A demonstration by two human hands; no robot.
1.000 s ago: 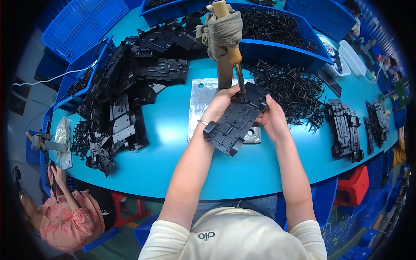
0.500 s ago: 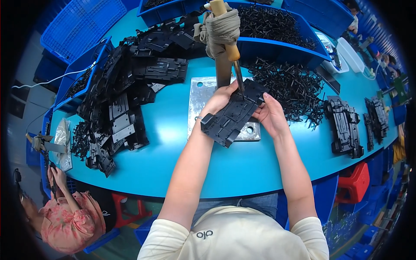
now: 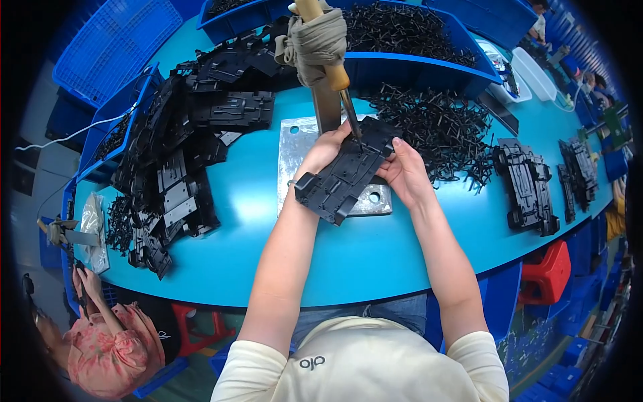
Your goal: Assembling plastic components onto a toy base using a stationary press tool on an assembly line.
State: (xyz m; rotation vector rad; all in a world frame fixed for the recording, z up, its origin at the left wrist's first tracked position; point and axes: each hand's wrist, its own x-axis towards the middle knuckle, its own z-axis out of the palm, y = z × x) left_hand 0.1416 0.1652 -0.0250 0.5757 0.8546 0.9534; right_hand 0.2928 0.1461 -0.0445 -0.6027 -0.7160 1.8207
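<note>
Both hands hold a black plastic chassis plate (image 3: 335,182), tilted, with wheel-arch-like shapes at its edges. At its far left side my left hand (image 3: 323,151) grips it, some fingers hidden beneath or behind. My right hand (image 3: 407,173) pinches the right edge, with the thumb on top. Above the plate stands a soldering-iron-like tool (image 3: 338,78) with a yellowish handle wrapped in grey cloth. Its metal rod (image 3: 349,112) reaches down to the upper face of the plate; contact looks likely, but the tip is hard to make out. A silver metal base (image 3: 289,181) lies under the hands.
Stacked black chassis plates (image 3: 234,110) cover the left. Behind the tool is a blue bin (image 3: 415,70) of small black parts, with a loose heap (image 3: 442,134) before it. Finished-looking chassis pieces (image 3: 526,187) lie right. A co-worker (image 3: 114,348) sits at lower left.
The whole view has shifted slightly, so the scene sits a little further left. My hands and the chassis plate keep nearly the same place under the tool.
</note>
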